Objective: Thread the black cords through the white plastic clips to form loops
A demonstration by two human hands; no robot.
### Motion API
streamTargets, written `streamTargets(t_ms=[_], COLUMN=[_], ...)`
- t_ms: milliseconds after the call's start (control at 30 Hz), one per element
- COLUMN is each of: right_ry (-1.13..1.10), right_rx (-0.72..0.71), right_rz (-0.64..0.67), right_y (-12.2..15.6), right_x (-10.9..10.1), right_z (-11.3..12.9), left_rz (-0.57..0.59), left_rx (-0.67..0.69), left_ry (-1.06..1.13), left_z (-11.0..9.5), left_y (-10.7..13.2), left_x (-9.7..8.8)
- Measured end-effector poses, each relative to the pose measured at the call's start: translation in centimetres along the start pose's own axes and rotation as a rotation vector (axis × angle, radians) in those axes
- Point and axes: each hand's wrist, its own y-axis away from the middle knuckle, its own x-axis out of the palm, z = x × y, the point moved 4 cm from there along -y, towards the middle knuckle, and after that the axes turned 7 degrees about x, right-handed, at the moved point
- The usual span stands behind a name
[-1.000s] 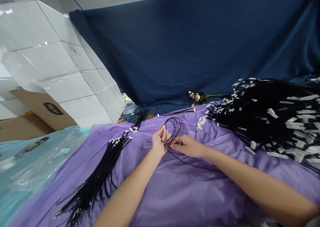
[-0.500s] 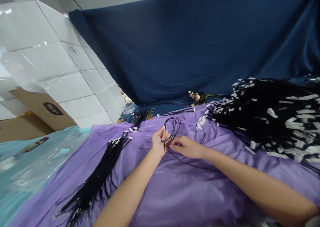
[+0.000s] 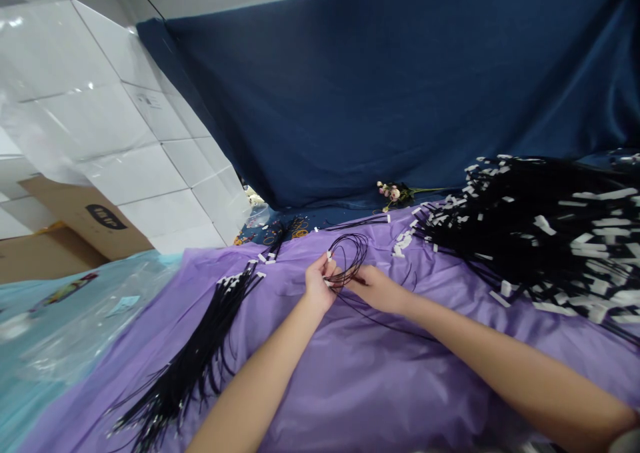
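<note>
Over the middle of the purple cloth (image 3: 345,366), my left hand (image 3: 320,281) is closed on a coiled black cable (image 3: 356,248). The loops stand up above its fingers, and a small white tag shows at the thumb. Against the coil's lower right side, my right hand (image 3: 377,288) pinches the cable, its fingertips partly hidden behind the loops. A loose length of the cable trails below my right wrist to the right. To the left of my left forearm lies a long bundle of black cables (image 3: 200,343) with white tags at its far end.
A large heap of black cables (image 3: 530,220) with white tags fills the right side. White boxes (image 3: 95,120) in plastic and a brown carton (image 3: 95,216) stand at left. A dark blue curtain (image 3: 375,93) hangs behind, with artificial flowers (image 3: 395,192) at its foot.
The coil's loops have opened wider and shifted slightly right. My right hand has turned a little at the coil's side; my left hand has barely moved.
</note>
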Motion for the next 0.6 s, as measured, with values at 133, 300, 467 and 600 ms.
streamTargets(t_ms=[133, 300, 467, 600], right_ry=[-0.150, -0.335, -0.519, -0.624], right_rx=[0.096, 0.248, 0.309, 0.292], right_rz=[0.013, 0.022, 0.069, 0.069], right_y=[-0.3, 0.1, 0.7, 0.8], right_x=[-0.7, -2.3, -3.8, -4.8], right_z=[0.3, 0.9, 1.7, 2.0], left_rz=[0.005, 0.008, -0.011, -0.027], left_rx=[0.006, -0.001, 0.013, 0.015], left_ry=[-0.008, -0.020, -0.020, -0.020], left_z=[0.1, -0.1, -0.3, -0.5], left_y=[-0.2, -0.1, 0.3, 0.6], left_x=[-0.2, -0.2, 0.2, 0.4])
